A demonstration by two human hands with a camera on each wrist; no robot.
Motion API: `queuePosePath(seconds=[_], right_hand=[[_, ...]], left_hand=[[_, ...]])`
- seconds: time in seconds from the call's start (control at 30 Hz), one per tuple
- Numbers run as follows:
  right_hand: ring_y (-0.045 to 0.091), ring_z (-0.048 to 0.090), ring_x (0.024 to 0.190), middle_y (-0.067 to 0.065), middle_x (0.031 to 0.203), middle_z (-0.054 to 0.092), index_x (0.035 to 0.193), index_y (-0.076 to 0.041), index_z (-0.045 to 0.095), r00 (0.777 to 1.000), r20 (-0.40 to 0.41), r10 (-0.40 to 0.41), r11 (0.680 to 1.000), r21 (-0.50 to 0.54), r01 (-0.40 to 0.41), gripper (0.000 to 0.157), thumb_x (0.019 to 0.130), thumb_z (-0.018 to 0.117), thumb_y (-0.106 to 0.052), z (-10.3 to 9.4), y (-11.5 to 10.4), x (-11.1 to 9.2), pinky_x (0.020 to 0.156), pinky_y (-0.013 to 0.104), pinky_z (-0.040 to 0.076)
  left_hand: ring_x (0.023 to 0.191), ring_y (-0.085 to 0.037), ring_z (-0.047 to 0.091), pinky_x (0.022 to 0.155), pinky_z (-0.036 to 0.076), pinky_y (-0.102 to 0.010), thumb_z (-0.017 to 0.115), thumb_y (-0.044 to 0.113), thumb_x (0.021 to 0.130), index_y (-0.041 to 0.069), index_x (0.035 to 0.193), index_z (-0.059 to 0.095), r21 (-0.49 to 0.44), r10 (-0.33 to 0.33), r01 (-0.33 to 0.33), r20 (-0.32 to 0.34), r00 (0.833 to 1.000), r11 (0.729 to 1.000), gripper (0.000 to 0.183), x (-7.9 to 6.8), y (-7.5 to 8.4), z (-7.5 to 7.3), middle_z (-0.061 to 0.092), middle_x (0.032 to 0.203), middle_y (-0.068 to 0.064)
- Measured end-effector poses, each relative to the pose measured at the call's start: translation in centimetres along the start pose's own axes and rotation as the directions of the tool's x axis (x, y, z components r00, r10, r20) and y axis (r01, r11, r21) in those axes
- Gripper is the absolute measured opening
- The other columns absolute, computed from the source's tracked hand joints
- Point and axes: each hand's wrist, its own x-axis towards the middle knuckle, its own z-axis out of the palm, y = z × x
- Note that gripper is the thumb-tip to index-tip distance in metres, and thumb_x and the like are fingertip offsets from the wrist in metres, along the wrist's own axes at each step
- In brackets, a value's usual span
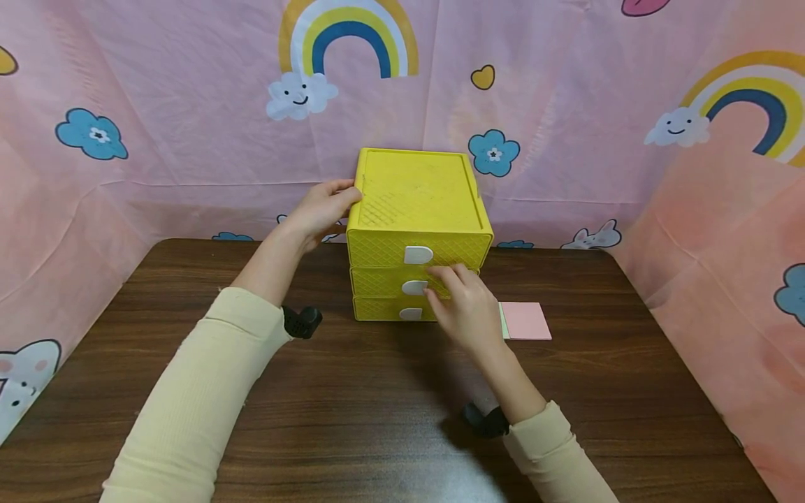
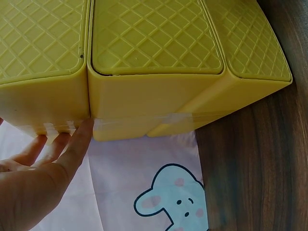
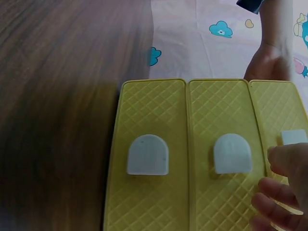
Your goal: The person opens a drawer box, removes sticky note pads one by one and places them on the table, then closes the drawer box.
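Observation:
A yellow three-drawer box point(image 1: 418, 188) stands on the table, its fronts cross-hatched and fitted with white rounded handles. My left hand point(image 1: 323, 209) rests against the box's left side near the top, thumb by the upper edge. In the left wrist view its outstretched fingers point(image 2: 72, 149) touch the smooth side wall. My right hand point(image 1: 468, 307) is in front of the drawers with loosely bent fingers, nothing held. The right wrist view has it beside the top drawer's handle point(image 3: 292, 136), which it partly covers. The middle handle point(image 3: 232, 154) and bottom handle point(image 3: 147, 155) show fully.
Pink square paper point(image 1: 528, 321) with a green edge beside it lies right of the box, partly behind my right hand. The dark wooden table point(image 1: 352, 419) reaches back to a pink patterned cloth point(image 1: 207, 126). Black wrist devices point(image 1: 302, 322) sit at both cuffs.

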Motion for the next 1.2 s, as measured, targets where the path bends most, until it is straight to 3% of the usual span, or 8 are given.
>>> queuePosePath(seconds=[0.37,0.87,1.2], right_hand=[[0.018,0.062,0.077,0.005,0.084,0.064,0.097,-0.008,0.067,0.994,0.016,0.112,0.991,0.074,-0.113,0.021,0.077,0.072,-0.012,1.4,0.3,-0.8,0.063,0.033,0.052],[0.012,0.065,0.069,0.0,0.081,0.068,0.093,-0.011,0.063,0.961,0.016,0.277,0.95,0.149,-0.276,0.018,0.078,0.072,-0.016,3.0,-0.3,-1.3,0.059,0.03,0.052],[0.01,0.062,0.066,-0.002,0.078,0.066,0.087,-0.013,0.062,0.953,-0.029,0.3,0.949,0.112,-0.295,0.014,0.079,0.071,-0.019,3.8,-0.4,-1.2,0.056,0.028,0.051]], left_hand=[[0.115,-0.022,0.05,0.094,0.046,-0.039,0.043,0.025,0.093,0.016,0.147,0.025,-0.005,0.004,-0.004,-0.001,1.0,1.0,0.057,0.1,-0.1,0.0,0.042,0.136,-0.007],[0.115,-0.022,0.05,0.093,0.047,-0.038,0.044,0.025,0.093,0.015,0.147,0.023,-0.009,0.007,-0.007,-0.008,1.0,1.0,0.058,0.1,-0.1,0.1,0.042,0.135,-0.008],[0.115,-0.022,0.05,0.094,0.046,-0.039,0.043,0.026,0.094,0.015,0.147,0.023,-0.006,0.005,-0.005,-0.004,1.0,1.0,0.058,0.1,-0.2,0.0,0.042,0.135,-0.008]])
